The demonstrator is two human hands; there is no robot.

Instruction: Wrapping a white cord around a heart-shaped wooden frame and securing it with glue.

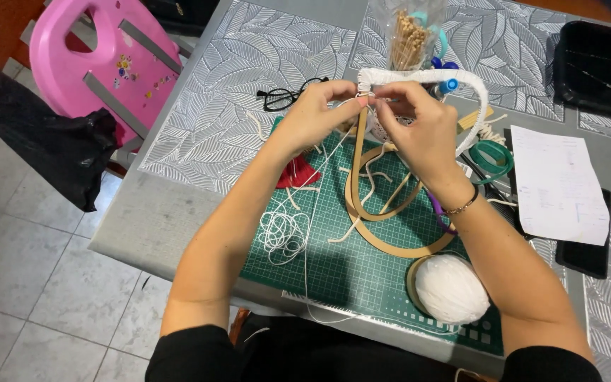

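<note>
1. Grey leaf-patterned table [199, 141] carries a green cutting mat [362, 262], keeping the work flat and close.
2. Left hand [312, 117] pinches the white cord [305, 212] against the cord-wrapped hoop [426, 76], seemingly to hold the wrap taut.
3. Right hand [419, 127], fingers closed, steadies the hoop's rim.
4. Ball of white yarn [452, 288] sits near, feeding slack.
5. Fingertips hide the exact wrapping point.

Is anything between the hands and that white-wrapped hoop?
Nothing visible. Both the left hand and the right hand are already on the hoop, pinching the cord at its wrapped top. The yarn ball and loose wooden rings lie lower on the mat, out of the way.
</note>
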